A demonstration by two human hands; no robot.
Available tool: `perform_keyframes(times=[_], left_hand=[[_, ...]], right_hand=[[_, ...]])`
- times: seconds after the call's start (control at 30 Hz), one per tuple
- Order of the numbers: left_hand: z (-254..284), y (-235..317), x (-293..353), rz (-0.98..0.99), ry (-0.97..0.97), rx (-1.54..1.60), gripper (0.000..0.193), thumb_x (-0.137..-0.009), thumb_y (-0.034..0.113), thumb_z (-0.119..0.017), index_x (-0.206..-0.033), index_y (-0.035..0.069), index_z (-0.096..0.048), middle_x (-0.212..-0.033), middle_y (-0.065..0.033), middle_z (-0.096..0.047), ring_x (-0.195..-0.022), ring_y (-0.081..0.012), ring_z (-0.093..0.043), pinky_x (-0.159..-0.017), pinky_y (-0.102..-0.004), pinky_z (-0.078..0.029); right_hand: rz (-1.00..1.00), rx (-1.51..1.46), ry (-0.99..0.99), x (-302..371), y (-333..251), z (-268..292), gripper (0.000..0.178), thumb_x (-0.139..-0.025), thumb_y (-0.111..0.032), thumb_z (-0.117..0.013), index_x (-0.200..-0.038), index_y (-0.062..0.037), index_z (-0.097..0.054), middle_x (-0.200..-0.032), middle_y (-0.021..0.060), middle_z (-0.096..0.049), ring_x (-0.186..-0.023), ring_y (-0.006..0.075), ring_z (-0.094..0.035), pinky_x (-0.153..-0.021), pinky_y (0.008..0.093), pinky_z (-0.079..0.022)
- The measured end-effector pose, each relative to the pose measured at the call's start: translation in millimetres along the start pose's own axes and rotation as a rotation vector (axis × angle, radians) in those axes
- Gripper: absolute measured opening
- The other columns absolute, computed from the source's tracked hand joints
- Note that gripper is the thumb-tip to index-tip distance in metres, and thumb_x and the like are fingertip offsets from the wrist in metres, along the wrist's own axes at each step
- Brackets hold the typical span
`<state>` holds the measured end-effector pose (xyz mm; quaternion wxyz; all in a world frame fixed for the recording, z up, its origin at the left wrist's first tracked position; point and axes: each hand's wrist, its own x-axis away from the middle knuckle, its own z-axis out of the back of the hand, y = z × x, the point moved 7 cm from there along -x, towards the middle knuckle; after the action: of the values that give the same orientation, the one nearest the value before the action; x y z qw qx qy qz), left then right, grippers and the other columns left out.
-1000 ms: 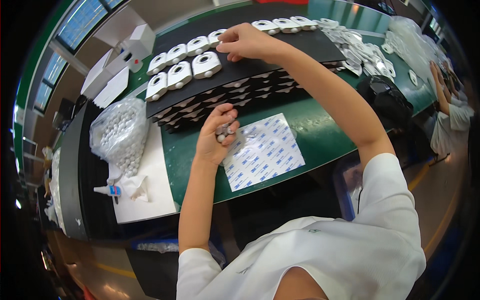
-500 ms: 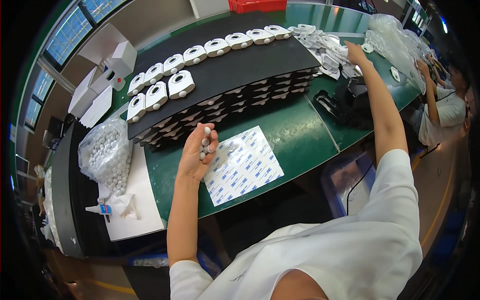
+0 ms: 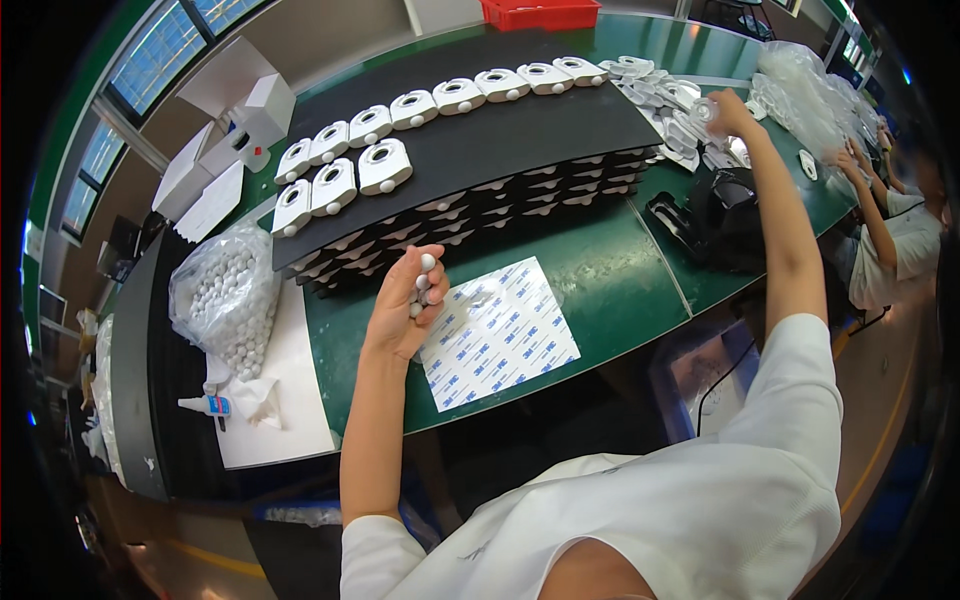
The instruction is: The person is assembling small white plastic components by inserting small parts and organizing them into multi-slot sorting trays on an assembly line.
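My left hand (image 3: 408, 305) is curled above the table with several small white balls (image 3: 421, 285) held in its palm and fingers. Under and beside it lies a white sheet with a blue printed pattern (image 3: 505, 340). My right arm stretches to the far right, where my right hand (image 3: 734, 114) has its bent fingers on a white plastic part (image 3: 704, 111) at a loose pile of such parts (image 3: 680, 125). Ahead, rows of white housings with round holes (image 3: 412, 108), each with a ball at one corner, sit on a stack of black boards (image 3: 520, 130).
A clear bag of white balls (image 3: 228, 300) and a small glue bottle (image 3: 205, 405) lie at the left. Near my right arm is a black object (image 3: 715, 215). Behind the pile are plastic bags (image 3: 800, 95). Another person (image 3: 895, 240) works at the right; a red bin (image 3: 540, 13) stands far back.
The whole view has shifted slightly, so things appear farther right. My left hand still holds the balls. My right hand stays at the pile, where a white part now shows at its fingers.
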<state>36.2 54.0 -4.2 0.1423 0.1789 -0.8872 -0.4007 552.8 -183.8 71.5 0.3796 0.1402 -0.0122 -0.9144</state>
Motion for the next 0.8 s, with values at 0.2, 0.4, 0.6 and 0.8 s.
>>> perform_keyframes(times=[0.2,0.4,0.6,0.8], left_hand=[[-15.3,0.5,-6.0,-0.022,-0.027,-0.044,0.032,-0.088,0.021,-0.055,-0.113,0.003,-0.046,-0.081,-0.0022,-0.049,-0.061,-0.0041,-0.043,-0.036,-0.0154,-0.023],[-1.5,7.1,-2.6,-0.115,-0.039,-0.067,0.018,-0.082,0.015,-0.064,-0.095,0.009,-0.054,-0.085,-0.0003,-0.054,-0.057,-0.0029,-0.042,-0.037,-0.0145,-0.023],[-1.1,4.9,-4.0,-0.090,0.017,-0.001,0.019,-0.084,0.020,-0.062,-0.097,0.007,-0.057,-0.088,-0.0021,-0.056,-0.061,-0.0034,-0.046,-0.038,-0.0144,-0.024],[0.4,5.5,-4.8,-0.088,0.040,0.009,0.026,-0.084,0.020,-0.063,-0.105,0.006,-0.058,-0.093,-0.0039,-0.057,-0.062,-0.0039,-0.046,-0.039,-0.0144,-0.024]], right_hand=[[0.096,-0.235,0.282,42.0,6.1,47.8,0.021,-0.077,-0.013,-0.061,-0.095,-0.0010,-0.062,-0.084,0.0129,-0.063,-0.076,0.0260,-0.059,-0.070,0.0330,-0.046],[-0.032,-1.097,0.414,150.6,-150.1,107.1,0.015,-0.085,-0.009,-0.056,-0.097,-0.0013,-0.062,-0.082,0.0023,-0.062,-0.074,0.0075,-0.055,-0.069,0.0230,-0.045],[0.182,-1.621,-0.238,209.9,-322.5,51.6,0.016,-0.086,-0.005,-0.054,-0.100,-0.0004,-0.057,-0.086,0.0015,-0.059,-0.076,0.0070,-0.054,-0.070,0.0210,-0.045],[0.224,-1.563,-0.344,207.4,-374.9,31.4,0.014,-0.087,-0.008,-0.053,-0.099,-0.0002,-0.053,-0.087,0.0029,-0.058,-0.075,0.0073,-0.055,-0.068,0.0212,-0.046]])
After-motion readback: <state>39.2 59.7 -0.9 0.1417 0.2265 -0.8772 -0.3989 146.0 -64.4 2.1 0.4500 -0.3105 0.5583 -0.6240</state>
